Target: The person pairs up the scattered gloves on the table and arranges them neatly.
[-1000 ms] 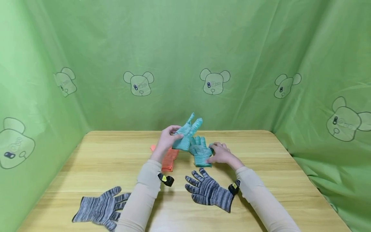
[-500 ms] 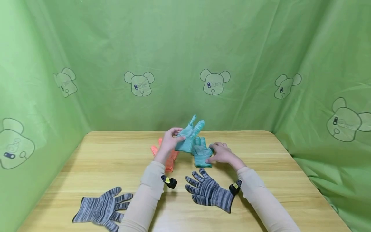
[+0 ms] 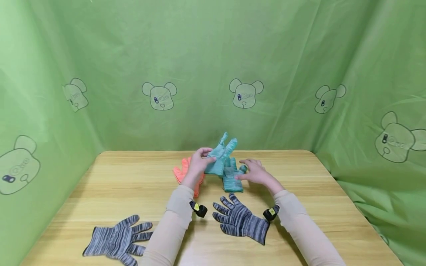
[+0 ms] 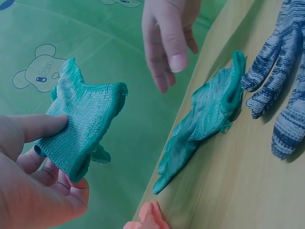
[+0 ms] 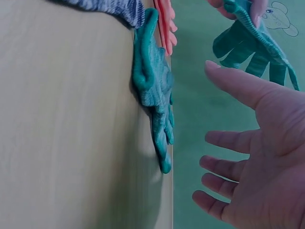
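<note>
A teal knit glove (image 4: 90, 114) is pinched at its cuff side between the thumb and fingers of my left hand (image 3: 199, 162), held up off the table. The second teal glove (image 3: 233, 181) lies on the table below and to its right. My right hand (image 3: 254, 173) hovers over that lying glove, fingers spread and apart from it in the right wrist view. An orange glove (image 3: 182, 173) lies on the table, partly hidden behind my left hand and wrist. Nearer to me lies a grey-black striped glove (image 3: 239, 218), between my forearms.
Another grey-black striped glove (image 3: 116, 238) lies at the front left, its fingers partly behind my left sleeve. The wooden table (image 3: 299, 229) is enclosed by green curtains (image 3: 199, 44) at the back and both sides.
My left hand has shifted slightly right with the held teal glove, uncovering more of the orange glove. My right hand has come away from the lying teal glove, its fingers opening.
</note>
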A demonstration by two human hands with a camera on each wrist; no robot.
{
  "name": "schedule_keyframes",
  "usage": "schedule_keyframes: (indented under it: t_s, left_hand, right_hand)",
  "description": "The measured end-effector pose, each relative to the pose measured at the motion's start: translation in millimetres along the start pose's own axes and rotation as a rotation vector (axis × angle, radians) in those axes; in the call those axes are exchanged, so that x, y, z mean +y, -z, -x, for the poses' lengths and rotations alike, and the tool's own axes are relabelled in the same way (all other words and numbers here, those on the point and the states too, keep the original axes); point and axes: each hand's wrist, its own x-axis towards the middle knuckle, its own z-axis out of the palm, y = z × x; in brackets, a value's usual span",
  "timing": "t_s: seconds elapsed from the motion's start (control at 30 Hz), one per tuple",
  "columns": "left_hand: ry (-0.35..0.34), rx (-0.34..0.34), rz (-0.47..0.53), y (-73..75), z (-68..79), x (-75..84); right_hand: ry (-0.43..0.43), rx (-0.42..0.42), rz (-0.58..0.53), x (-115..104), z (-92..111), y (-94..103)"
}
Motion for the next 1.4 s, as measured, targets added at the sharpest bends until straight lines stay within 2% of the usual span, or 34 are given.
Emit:
schedule_keyframes:
  t_s: [0.13,0.3,0.67,0.97,1.4]
  left_hand:
    - [-0.009,0.005,0.01,-4.4,-0.9,-2.3]
    - [0.013,-0.002,0.052,-8.9,-0.2,-4.2]
    - [0.004,0.004,0.036,-15.7,-1.8,-10.5]
    - [0.005,-0.012,0.065,-19.8,-1.2,-10.7]
    - [0.01,-0.018,0.05,-25.7,2.5,-14.3]
  right_hand:
    - [0.001,0.01,-0.03,-1.7,0.2,0.0]
    - [0.013,0.022,-0.075,-3.8,0.7,1.2]
    - [0.03,0.052,-0.124,-7.6,-0.8,2.0]
    - [0.049,0.082,-0.235,-17.7,-1.8,4.2]
    - [0.018,0.179,-0.253,-15.5,-4.2,2.7]
